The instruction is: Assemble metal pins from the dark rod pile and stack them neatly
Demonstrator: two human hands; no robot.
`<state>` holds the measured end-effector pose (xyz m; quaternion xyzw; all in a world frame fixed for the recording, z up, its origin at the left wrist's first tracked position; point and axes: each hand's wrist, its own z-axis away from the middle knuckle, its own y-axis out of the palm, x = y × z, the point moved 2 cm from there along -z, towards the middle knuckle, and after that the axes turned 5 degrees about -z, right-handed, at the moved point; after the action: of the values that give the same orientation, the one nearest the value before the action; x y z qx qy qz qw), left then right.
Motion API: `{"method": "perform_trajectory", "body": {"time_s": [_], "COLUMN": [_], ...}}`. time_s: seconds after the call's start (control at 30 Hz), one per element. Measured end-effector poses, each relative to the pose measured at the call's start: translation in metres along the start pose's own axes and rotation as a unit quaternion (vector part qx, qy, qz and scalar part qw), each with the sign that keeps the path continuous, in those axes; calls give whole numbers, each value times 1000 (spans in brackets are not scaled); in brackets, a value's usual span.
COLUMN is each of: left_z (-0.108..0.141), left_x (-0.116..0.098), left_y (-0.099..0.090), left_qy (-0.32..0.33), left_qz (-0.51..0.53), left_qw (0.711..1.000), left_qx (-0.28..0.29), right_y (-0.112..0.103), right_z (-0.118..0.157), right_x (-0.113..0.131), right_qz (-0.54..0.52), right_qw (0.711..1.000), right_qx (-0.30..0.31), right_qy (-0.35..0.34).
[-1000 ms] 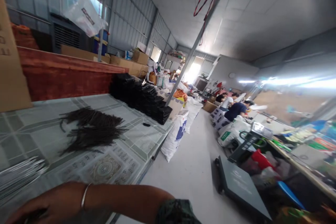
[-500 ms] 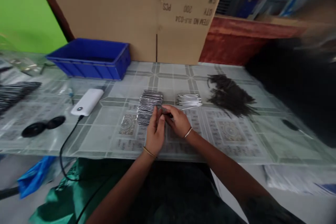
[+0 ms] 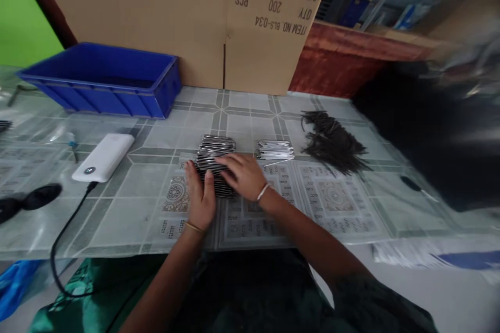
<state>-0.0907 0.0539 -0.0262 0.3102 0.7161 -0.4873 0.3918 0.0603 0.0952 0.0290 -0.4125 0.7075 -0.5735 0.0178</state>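
A stack of thin dark and silver rods lies in a neat row on the patterned table cover. My left hand rests at the stack's left and lower edge, fingers apart and thumb raised. Across the right part of the stack reaches my right hand, its fingers spread over the rods. Neither hand shows anything held. A smaller bundle of silver rods lies to the right, one rod apart below it. Farther right is a loose pile of dark strips.
A blue bin stands at the back left, before a large cardboard sheet. On the left lie a white power bank with a black cable and dark sunglasses. A black shape covers the right side.
My hands have parted and come down onto the rod stack; the small dark item between my fingers no longer shows. The view has shifted, moving the bin and power bank left.
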Motion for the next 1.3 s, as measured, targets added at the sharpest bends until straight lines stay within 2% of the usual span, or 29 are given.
{"method": "perform_trajectory", "body": {"time_s": [0.07,0.13,0.23,0.33,0.4,0.5,0.6,0.67,0.73,0.8,0.87,0.97,1.1,1.2,1.3], "left_z": [1,1,4,12,20,28,28,23,20,19,20,24,26,25,23], "left_x": [-1,-2,-13,-38,-58,-79,-87,-89,-92,-96,-98,-96,-86,-82,-82], "left_y": [-1,-2,-6,-4,9,46,84,100,106,107,107,109,110,110,109], "left_qy": [14,26,68,173,246,301,292,283,289,306,320,325,310,300,292], "left_qz": [-16,-39,-107,-182,-219,-271,-335,-376,-405,-421,-432,-441,-416,-397,-388], "left_qw": [1000,999,992,968,944,907,873,851,830,812,800,800,827,841,846], "left_qx": [1,-3,-15,-25,8,115,202,234,253,265,268,247,217,213,221], "right_y": [-24,-41,-50,-48,-45,-47,-64,-84,-104,-116,-120,-121,-127,-134,-144], "right_z": [25,51,81,90,91,98,116,132,148,161,169,173,178,182,182], "right_x": [-34,-71,-109,-116,-107,-92,-93,-109,-136,-162,-184,-205,-223,-227,-224], "right_qz": [45,100,148,167,169,154,118,119,151,177,165,91,5,-20,2], "right_qw": [997,988,972,965,964,971,982,977,949,914,907,923,919,910,909], "right_qx": [-14,3,44,55,64,78,65,11,-47,-66,-63,-85,-115,-86,-55], "right_qy": [58,121,175,195,195,167,134,174,273,358,383,363,378,405,414]}}
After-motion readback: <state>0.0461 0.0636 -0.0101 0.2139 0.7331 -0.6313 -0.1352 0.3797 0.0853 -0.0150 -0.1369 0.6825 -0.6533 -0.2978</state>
